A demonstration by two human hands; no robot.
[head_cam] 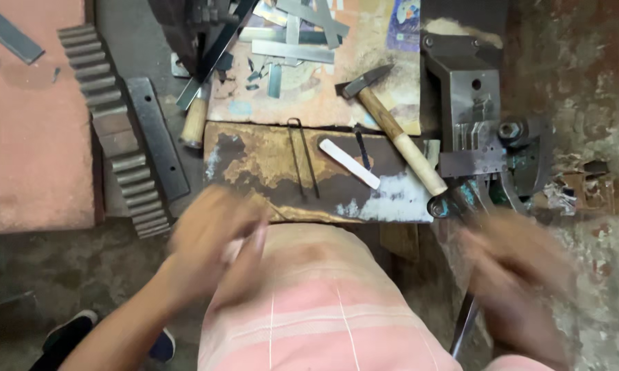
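I am sitting at a low, rust-stained metal work plate [268, 161], and both of my hands are blurring in motion near its front edge. My left hand [213, 237] is hovering just short of that edge, above my pink-clad lap; its fingers are looking loosely curled, and something pale seems to be lying against them, but the blur is preventing me from confirming what it is or whether I am gripping it. My right hand [512, 271] is working beside the base of the bench shear [478, 130], which is standing just beyond it; a dark, slender bar [464, 323] is running down past that hand, likely the shear's lever, though I cannot tell whether my fingers are closing round it. A pale metal strip [349, 163] is lying on the plate ahead of my left hand and to its right, near a bent black wire loop [302, 161], with a wooden-handled hammer [392, 130] resting diagonally beyond it, its handle reaching toward the shear. Further off, cut metal strips [292, 38] are piling up, and a toothed rack [113, 130] is lying beyond my left hand, off to its left. I am judging this as a repositioning between cuts. The next move is calling for steadying both hands and keeping fingers clear of the blade.
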